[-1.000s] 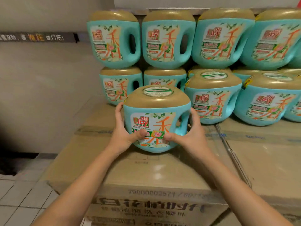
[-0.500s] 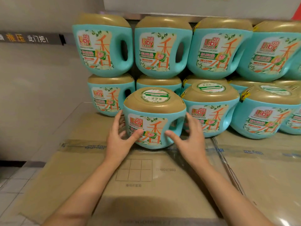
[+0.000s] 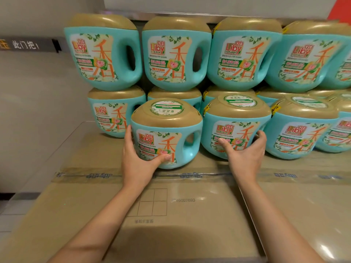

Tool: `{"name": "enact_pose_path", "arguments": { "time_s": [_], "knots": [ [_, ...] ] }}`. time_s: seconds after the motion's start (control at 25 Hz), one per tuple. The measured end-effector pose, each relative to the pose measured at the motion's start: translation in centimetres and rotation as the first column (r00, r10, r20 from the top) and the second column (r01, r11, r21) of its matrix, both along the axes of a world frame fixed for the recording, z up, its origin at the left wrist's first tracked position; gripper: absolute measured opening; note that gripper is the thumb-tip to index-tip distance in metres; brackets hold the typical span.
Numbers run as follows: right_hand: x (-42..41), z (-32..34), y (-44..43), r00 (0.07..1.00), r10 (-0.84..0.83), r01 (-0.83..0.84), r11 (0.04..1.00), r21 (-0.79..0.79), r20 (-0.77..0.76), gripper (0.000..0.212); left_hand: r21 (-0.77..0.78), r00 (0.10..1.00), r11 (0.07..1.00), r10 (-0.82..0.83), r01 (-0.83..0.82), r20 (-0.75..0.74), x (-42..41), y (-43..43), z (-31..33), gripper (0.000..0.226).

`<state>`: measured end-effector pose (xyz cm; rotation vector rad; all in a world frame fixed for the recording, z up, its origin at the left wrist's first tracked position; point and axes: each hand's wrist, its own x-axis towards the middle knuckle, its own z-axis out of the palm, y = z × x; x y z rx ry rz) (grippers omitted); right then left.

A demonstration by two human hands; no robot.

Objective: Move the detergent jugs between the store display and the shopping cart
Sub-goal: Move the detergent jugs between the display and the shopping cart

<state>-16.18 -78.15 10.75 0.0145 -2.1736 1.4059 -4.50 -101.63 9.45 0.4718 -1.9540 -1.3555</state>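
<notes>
A teal detergent jug (image 3: 167,118) with a gold cap and a Liby label stands upright on a cardboard box (image 3: 182,230) at the front left of the display. My left hand (image 3: 136,162) cups its left side, thumb pressed on the lower label. My right hand (image 3: 245,158) wraps the lower front of the neighbouring jug (image 3: 237,111), thumb on its label and fingers around its right side. Behind them, more identical jugs (image 3: 176,54) are stacked in two rows. No shopping cart is in view.
Sealed cardboard boxes form the display's surface, with a taped seam (image 3: 98,175) running across in front of the jugs. A plain wall (image 3: 38,114) with a dark sign strip (image 3: 28,45) lies to the left. Tiled floor (image 3: 11,211) shows at the lower left.
The jug was set down on the box and pushed back toward the stack. My right hand let go of it and shifted right onto the neighbouring jug; my left hand stays on the first jug.
</notes>
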Motion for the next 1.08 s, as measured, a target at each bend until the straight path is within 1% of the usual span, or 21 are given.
{"name": "enact_pose_path", "arguments": {
  "time_s": [0.12,0.28,0.4,0.64,0.8,0.88,1.0,1.08],
  "knots": [
    [-0.1,-0.1,0.1,1.000,-0.014,0.014,0.999,-0.031,-0.006,0.104,0.023,0.999,1.000,0.011,-0.010,-0.033,-0.9,0.2,0.1,0.137],
    [-0.1,-0.3,0.1,1.000,-0.008,0.008,1.000,-0.029,-0.018,0.103,0.046,0.998,0.998,0.034,-0.031,-0.054,-2.5,0.7,0.0,0.124],
    [-0.1,-0.3,0.2,1.000,0.005,-0.006,0.999,-0.033,-0.023,0.103,0.052,0.997,0.997,0.051,-0.048,-0.062,-2.7,1.1,-0.2,0.121],
    [0.1,-0.6,0.1,0.999,0.020,-0.021,0.999,-0.025,-0.036,0.104,-0.037,0.998,0.997,0.063,-0.063,0.016,-2.2,1.5,-0.4,0.126],
    [0.2,-0.5,0.0,1.000,0.024,-0.024,1.000,-0.016,-0.020,0.104,-0.172,0.986,0.975,0.151,-0.138,0.068,-1.8,1.5,-0.2,0.121],
    [0.2,-0.4,0.0,0.999,0.035,-0.036,0.999,-0.014,-0.019,0.107,-0.207,0.985,0.966,0.169,-0.158,0.037,-1.6,1.7,-0.1,0.110],
    [0.1,-0.6,0.0,0.999,0.037,-0.036,0.999,0.012,-0.013,0.109,-0.210,0.978,0.955,0.208,-0.210,-0.028,-1.2,1.6,-0.2,0.070],
    [0.3,-0.5,0.0,1.000,0.010,-0.009,1.000,0.020,-0.018,0.109,-0.157,0.974,0.962,0.208,-0.221,-0.095,-0.7,1.6,0.1,0.044]
  ]
}}
